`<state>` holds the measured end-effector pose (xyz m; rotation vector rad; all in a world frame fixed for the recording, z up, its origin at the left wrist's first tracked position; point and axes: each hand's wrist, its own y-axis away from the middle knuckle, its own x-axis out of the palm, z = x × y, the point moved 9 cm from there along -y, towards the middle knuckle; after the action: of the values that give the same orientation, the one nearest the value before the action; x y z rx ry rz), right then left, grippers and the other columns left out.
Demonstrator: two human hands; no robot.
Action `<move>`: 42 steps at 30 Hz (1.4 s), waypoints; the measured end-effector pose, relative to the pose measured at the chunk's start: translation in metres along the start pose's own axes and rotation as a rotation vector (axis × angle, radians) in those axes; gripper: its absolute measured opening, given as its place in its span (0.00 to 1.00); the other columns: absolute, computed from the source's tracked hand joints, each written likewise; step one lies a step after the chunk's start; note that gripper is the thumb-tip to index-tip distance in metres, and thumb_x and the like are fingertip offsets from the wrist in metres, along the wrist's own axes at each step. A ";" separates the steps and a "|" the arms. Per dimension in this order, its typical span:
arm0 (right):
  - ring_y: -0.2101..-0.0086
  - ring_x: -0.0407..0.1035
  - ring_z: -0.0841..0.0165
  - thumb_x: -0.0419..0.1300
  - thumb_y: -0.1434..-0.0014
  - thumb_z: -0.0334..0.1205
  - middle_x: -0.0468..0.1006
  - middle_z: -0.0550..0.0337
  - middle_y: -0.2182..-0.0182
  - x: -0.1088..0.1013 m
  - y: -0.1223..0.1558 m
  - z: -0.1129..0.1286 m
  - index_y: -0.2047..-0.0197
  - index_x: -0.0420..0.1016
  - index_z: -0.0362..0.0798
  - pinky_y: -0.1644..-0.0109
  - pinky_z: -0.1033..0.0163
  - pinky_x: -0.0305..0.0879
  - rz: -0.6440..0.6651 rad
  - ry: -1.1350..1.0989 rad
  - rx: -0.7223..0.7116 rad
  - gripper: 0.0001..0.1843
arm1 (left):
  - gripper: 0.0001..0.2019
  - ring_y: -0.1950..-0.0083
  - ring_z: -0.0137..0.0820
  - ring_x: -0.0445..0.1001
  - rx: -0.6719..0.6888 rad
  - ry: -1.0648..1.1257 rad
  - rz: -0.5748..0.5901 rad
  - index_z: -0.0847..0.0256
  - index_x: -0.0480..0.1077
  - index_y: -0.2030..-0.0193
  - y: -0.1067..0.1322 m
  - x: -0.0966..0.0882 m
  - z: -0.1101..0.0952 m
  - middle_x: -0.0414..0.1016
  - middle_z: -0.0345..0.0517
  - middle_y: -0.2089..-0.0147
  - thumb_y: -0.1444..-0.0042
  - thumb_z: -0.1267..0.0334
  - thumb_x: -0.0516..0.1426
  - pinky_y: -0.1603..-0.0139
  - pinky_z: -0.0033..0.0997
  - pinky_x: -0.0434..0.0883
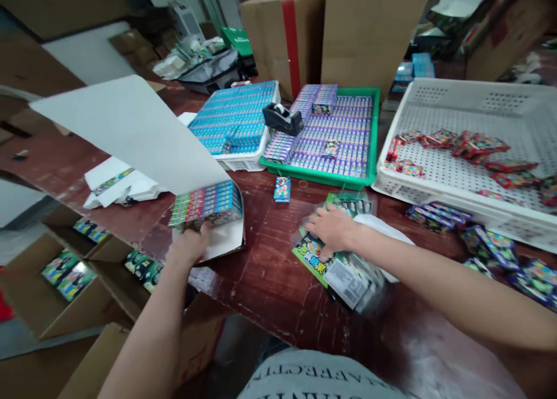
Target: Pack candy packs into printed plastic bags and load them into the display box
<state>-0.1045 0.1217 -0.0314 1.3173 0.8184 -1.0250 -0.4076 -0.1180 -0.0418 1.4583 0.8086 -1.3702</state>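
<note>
My left hand (189, 248) is at the near side of a row of small colourful boxes (206, 202), its fingers closed against them and partly hidden. The row, shading from green through red to blue, sits in an open white carton (226, 239) with its large white lid (130, 132) raised. My right hand (333, 228) rests with fingers spread on a pile of clear plastic bags with green printed cards (319, 260). Between the hands, farther back, stands a small blue box (282, 189).
Behind are a white tray of blue boxes (243, 112), a green tray of purple boxes (319, 181) and a black tape dispenser (282, 119). A white crate (461, 213) holds red packets; purple packets (491, 248) lie before it. Cardboard boxes (65, 294) stand below left.
</note>
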 end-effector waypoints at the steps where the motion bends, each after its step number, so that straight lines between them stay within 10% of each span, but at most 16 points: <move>1: 0.44 0.65 0.45 0.75 0.55 0.56 0.77 0.42 0.47 -0.002 -0.002 -0.001 0.42 0.74 0.45 0.41 0.42 0.57 -0.014 0.011 0.025 0.41 | 0.48 0.47 0.66 0.78 -0.042 0.011 0.001 0.82 0.76 0.46 -0.001 -0.001 0.004 0.78 0.82 0.51 0.38 0.34 0.37 0.48 0.59 0.72; 10: 0.44 0.68 0.56 0.72 0.47 0.46 0.76 0.49 0.46 -0.006 0.005 0.007 0.46 0.76 0.50 0.39 0.53 0.60 -0.033 -0.066 0.002 0.25 | 0.46 0.45 0.70 0.75 -0.304 0.055 -0.015 0.80 0.77 0.47 -0.014 -0.021 0.041 0.75 0.85 0.46 0.40 0.34 0.41 0.52 0.61 0.72; 19: 0.51 0.77 0.49 0.78 0.60 0.39 0.81 0.41 0.54 0.012 -0.001 -0.015 0.47 0.75 0.39 0.51 0.52 0.71 0.161 -0.198 0.320 0.37 | 0.37 0.44 0.64 0.76 -0.260 -0.021 0.042 0.72 0.78 0.45 -0.011 -0.027 0.040 0.75 0.78 0.42 0.40 0.39 0.47 0.50 0.56 0.72; 30: 0.45 0.70 0.46 0.74 0.52 0.37 0.74 0.35 0.46 0.024 0.022 0.004 0.43 0.72 0.40 0.49 0.52 0.68 0.132 -0.245 0.458 0.33 | 0.34 0.47 0.57 0.77 -0.002 -0.120 0.220 0.65 0.80 0.54 0.024 -0.030 0.014 0.80 0.63 0.50 0.38 0.36 0.46 0.47 0.51 0.71; 36: 0.56 0.77 0.56 0.64 0.39 0.46 0.82 0.51 0.59 0.022 0.037 -0.004 0.60 0.77 0.49 0.59 0.58 0.65 0.100 -0.302 0.374 0.10 | 0.32 0.52 0.52 0.78 0.096 0.150 -0.097 0.61 0.79 0.53 0.097 -0.057 -0.044 0.81 0.57 0.56 0.37 0.36 0.47 0.49 0.54 0.71; 38: 0.59 0.77 0.58 0.62 0.37 0.53 0.82 0.54 0.63 0.007 0.041 -0.003 0.64 0.77 0.51 0.60 0.59 0.63 0.068 -0.316 0.311 0.14 | 0.29 0.52 0.44 0.79 0.361 0.615 0.150 0.58 0.75 0.44 0.137 -0.030 -0.101 0.81 0.53 0.50 0.43 0.39 0.59 0.47 0.45 0.72; 42: 0.58 0.76 0.63 0.60 0.34 0.54 0.82 0.58 0.60 -0.028 0.054 0.016 0.61 0.79 0.53 0.52 0.58 0.65 0.015 -0.446 0.043 0.14 | 0.29 0.51 0.39 0.80 0.632 1.267 1.089 0.64 0.75 0.43 0.224 0.026 -0.196 0.81 0.56 0.47 0.48 0.50 0.68 0.46 0.39 0.73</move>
<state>-0.0655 0.1077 0.0157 1.0696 0.4495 -1.2694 -0.1275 -0.0145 -0.0377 2.6889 0.0853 0.3089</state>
